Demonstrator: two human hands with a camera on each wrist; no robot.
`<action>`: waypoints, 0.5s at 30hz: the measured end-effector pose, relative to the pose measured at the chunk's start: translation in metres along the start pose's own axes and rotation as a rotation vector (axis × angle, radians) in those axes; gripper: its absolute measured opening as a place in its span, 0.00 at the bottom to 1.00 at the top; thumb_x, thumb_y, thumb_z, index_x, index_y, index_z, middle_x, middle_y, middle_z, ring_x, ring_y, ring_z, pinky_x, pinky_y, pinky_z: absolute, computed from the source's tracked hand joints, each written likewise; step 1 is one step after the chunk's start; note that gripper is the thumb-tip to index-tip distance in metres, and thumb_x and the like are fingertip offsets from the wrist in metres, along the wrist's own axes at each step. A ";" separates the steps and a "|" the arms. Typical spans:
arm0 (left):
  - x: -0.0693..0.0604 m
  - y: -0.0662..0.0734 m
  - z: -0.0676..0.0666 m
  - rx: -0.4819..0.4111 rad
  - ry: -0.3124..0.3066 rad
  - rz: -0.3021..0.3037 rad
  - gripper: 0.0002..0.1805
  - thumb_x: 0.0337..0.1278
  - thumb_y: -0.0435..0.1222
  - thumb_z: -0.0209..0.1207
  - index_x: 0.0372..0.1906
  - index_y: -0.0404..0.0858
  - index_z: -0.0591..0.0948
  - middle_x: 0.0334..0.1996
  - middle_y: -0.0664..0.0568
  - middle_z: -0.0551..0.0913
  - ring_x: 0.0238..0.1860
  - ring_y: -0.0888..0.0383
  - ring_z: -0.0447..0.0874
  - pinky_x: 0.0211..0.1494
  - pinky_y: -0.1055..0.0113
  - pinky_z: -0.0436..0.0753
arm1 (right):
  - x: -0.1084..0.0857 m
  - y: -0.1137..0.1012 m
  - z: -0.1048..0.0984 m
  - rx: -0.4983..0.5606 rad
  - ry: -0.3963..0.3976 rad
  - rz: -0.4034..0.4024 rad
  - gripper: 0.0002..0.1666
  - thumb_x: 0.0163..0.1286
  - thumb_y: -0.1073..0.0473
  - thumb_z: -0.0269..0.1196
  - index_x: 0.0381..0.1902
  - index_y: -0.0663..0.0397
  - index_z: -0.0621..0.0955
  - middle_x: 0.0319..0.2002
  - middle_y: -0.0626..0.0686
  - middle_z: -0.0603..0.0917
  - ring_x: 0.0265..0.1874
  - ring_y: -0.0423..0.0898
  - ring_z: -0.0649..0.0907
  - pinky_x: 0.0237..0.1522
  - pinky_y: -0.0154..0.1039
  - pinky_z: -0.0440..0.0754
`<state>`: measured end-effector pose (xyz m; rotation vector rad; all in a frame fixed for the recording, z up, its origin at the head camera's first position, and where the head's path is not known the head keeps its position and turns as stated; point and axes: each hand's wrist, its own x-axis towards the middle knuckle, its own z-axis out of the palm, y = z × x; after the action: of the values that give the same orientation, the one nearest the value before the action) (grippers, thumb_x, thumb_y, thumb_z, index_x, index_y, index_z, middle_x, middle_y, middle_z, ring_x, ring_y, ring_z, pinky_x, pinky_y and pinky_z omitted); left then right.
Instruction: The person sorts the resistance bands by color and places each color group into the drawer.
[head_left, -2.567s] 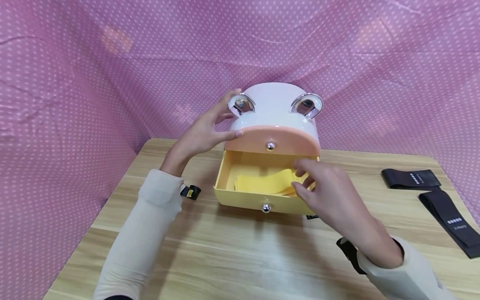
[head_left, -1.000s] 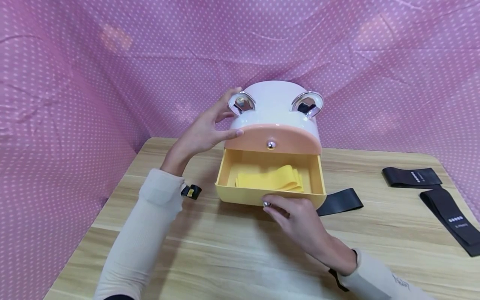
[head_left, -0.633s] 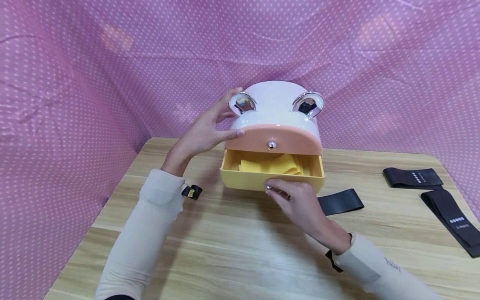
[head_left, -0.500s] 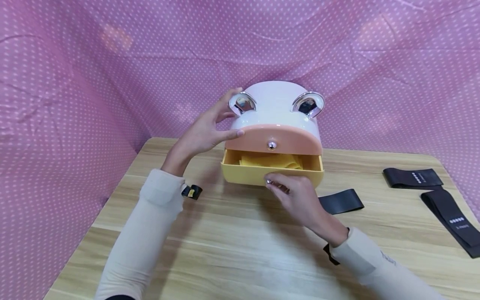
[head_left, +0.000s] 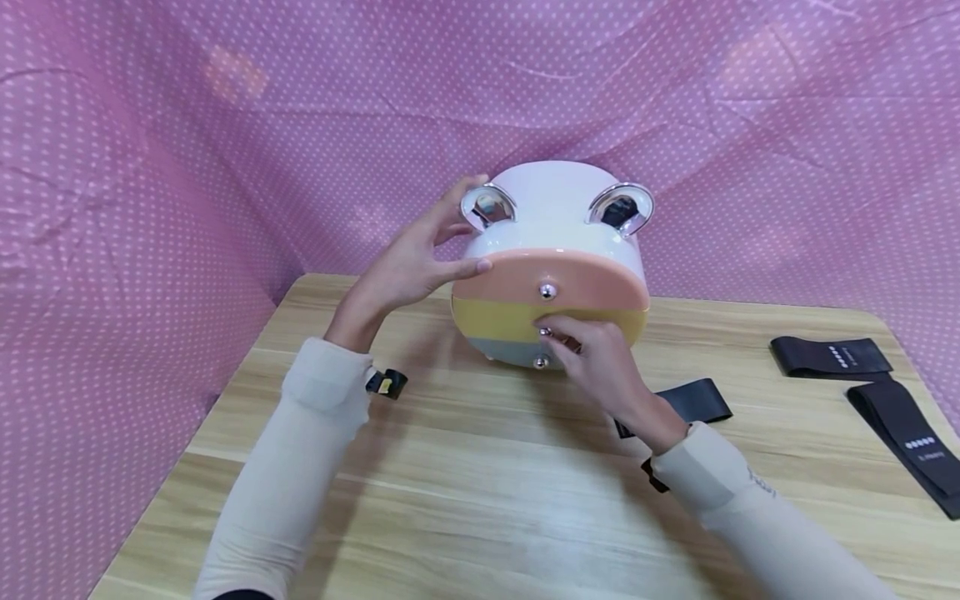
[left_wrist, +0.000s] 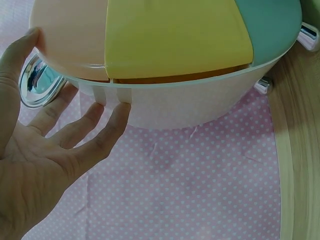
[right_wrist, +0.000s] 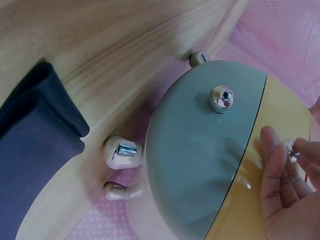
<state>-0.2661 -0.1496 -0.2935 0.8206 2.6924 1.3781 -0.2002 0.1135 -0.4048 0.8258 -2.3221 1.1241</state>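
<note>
A small white storage box (head_left: 558, 196) with two silver ears stands at the back of the table; its front has a peach drawer (head_left: 592, 279), a yellow drawer (head_left: 487, 319) and a grey-green drawer (head_left: 495, 350). My left hand (head_left: 408, 262) holds its left side, thumb on the peach front and fingers against the white shell (left_wrist: 190, 107). With my right hand (head_left: 600, 358) I pinch the silver knob (right_wrist: 290, 149) of the yellow drawer. That drawer is nearly flush; a thin gap shows along its side in the left wrist view. Its inside is hidden.
A folded black resistance band (head_left: 693, 402) lies beside my right wrist, partly covered by it. Two more, a black band (head_left: 832, 357) and another black band (head_left: 907, 442), lie at the table's right. Pink dotted cloth (head_left: 375, 100) hangs behind.
The right hand has moved from the open yellow drawer to its knob and pushed the drawer in, hiding the folded yellow band inside. The left hand has kept its hold on the box.
</note>
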 end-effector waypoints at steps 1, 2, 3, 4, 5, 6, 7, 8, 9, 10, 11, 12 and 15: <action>0.000 0.000 0.000 -0.002 -0.001 -0.004 0.52 0.61 0.43 0.74 0.80 0.75 0.56 0.81 0.56 0.64 0.75 0.47 0.73 0.72 0.40 0.78 | 0.001 0.000 0.000 0.000 -0.001 0.004 0.11 0.67 0.70 0.71 0.47 0.60 0.90 0.39 0.55 0.93 0.28 0.44 0.87 0.32 0.40 0.88; 0.000 0.000 0.000 -0.003 -0.002 -0.007 0.52 0.61 0.43 0.74 0.80 0.75 0.56 0.81 0.56 0.64 0.75 0.47 0.73 0.72 0.41 0.78 | 0.001 0.001 0.000 0.000 0.000 0.003 0.11 0.67 0.70 0.71 0.47 0.60 0.90 0.39 0.55 0.93 0.28 0.44 0.87 0.32 0.40 0.88; 0.001 0.001 0.000 -0.005 -0.003 -0.009 0.52 0.61 0.43 0.74 0.80 0.74 0.56 0.81 0.57 0.63 0.75 0.48 0.73 0.72 0.41 0.78 | 0.002 0.001 0.000 0.001 0.000 0.001 0.11 0.67 0.69 0.71 0.47 0.60 0.90 0.39 0.55 0.93 0.28 0.43 0.87 0.32 0.40 0.88; 0.001 0.001 0.000 -0.008 -0.003 -0.011 0.52 0.61 0.43 0.74 0.80 0.74 0.56 0.82 0.57 0.63 0.75 0.48 0.72 0.72 0.41 0.78 | 0.002 0.001 0.000 -0.001 -0.001 0.000 0.11 0.67 0.69 0.71 0.47 0.60 0.90 0.39 0.55 0.93 0.27 0.44 0.87 0.32 0.40 0.88; 0.001 0.001 0.000 -0.010 -0.003 -0.012 0.52 0.61 0.43 0.74 0.80 0.74 0.56 0.82 0.57 0.63 0.75 0.48 0.72 0.72 0.41 0.77 | 0.003 0.001 0.000 -0.001 -0.002 0.001 0.11 0.67 0.69 0.71 0.47 0.60 0.90 0.39 0.55 0.93 0.27 0.44 0.87 0.31 0.40 0.88; 0.001 0.001 0.000 -0.010 -0.003 -0.013 0.52 0.61 0.43 0.74 0.80 0.74 0.56 0.81 0.57 0.63 0.76 0.48 0.72 0.73 0.40 0.76 | 0.003 0.000 -0.001 -0.001 -0.003 0.002 0.11 0.67 0.69 0.71 0.47 0.60 0.90 0.39 0.55 0.93 0.27 0.44 0.87 0.31 0.40 0.88; 0.001 0.001 -0.001 -0.008 -0.002 -0.016 0.52 0.61 0.43 0.74 0.80 0.75 0.55 0.81 0.57 0.63 0.76 0.49 0.72 0.74 0.40 0.75 | 0.003 0.000 -0.001 -0.003 -0.003 0.003 0.11 0.67 0.69 0.71 0.47 0.60 0.90 0.39 0.55 0.93 0.27 0.44 0.87 0.31 0.41 0.88; 0.001 0.002 -0.001 -0.007 -0.002 -0.017 0.53 0.60 0.43 0.75 0.80 0.75 0.55 0.81 0.57 0.63 0.76 0.49 0.72 0.75 0.39 0.74 | 0.003 0.000 0.000 -0.005 -0.003 0.003 0.11 0.67 0.69 0.71 0.47 0.60 0.90 0.39 0.55 0.93 0.27 0.44 0.87 0.31 0.41 0.88; 0.001 0.002 -0.001 -0.008 -0.001 -0.019 0.53 0.59 0.43 0.75 0.80 0.76 0.55 0.81 0.57 0.63 0.76 0.49 0.72 0.76 0.38 0.73 | 0.003 0.000 0.000 -0.009 -0.002 0.003 0.11 0.67 0.69 0.72 0.47 0.60 0.90 0.38 0.55 0.93 0.27 0.44 0.87 0.31 0.41 0.88; 0.000 0.002 -0.001 -0.010 0.000 -0.021 0.54 0.59 0.43 0.75 0.80 0.76 0.55 0.82 0.57 0.63 0.76 0.49 0.72 0.76 0.37 0.72 | 0.003 0.000 0.000 -0.013 0.000 0.003 0.11 0.67 0.69 0.72 0.47 0.60 0.90 0.38 0.55 0.93 0.26 0.44 0.87 0.30 0.41 0.87; 0.000 0.002 -0.001 -0.012 -0.001 -0.021 0.55 0.58 0.42 0.76 0.80 0.76 0.55 0.82 0.57 0.63 0.76 0.49 0.72 0.77 0.37 0.71 | 0.003 0.000 0.000 -0.014 0.001 0.003 0.11 0.67 0.68 0.72 0.47 0.59 0.90 0.38 0.55 0.93 0.26 0.43 0.87 0.30 0.41 0.87; 0.000 0.002 -0.001 -0.015 -0.001 -0.021 0.55 0.57 0.42 0.76 0.80 0.76 0.54 0.82 0.58 0.63 0.76 0.49 0.72 0.77 0.37 0.70 | 0.003 0.000 0.000 -0.017 0.003 0.002 0.11 0.67 0.68 0.72 0.48 0.59 0.90 0.38 0.55 0.93 0.26 0.43 0.86 0.30 0.41 0.87; 0.001 0.002 0.000 -0.027 -0.002 -0.016 0.56 0.56 0.40 0.77 0.80 0.75 0.55 0.82 0.59 0.62 0.76 0.49 0.72 0.77 0.39 0.70 | 0.002 0.000 0.001 -0.021 0.006 -0.003 0.12 0.67 0.68 0.72 0.48 0.59 0.90 0.38 0.55 0.93 0.26 0.43 0.86 0.30 0.40 0.87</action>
<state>-0.2663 -0.1484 -0.2916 0.7967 2.6669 1.4063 -0.2018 0.1122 -0.4041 0.8161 -2.3230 1.0975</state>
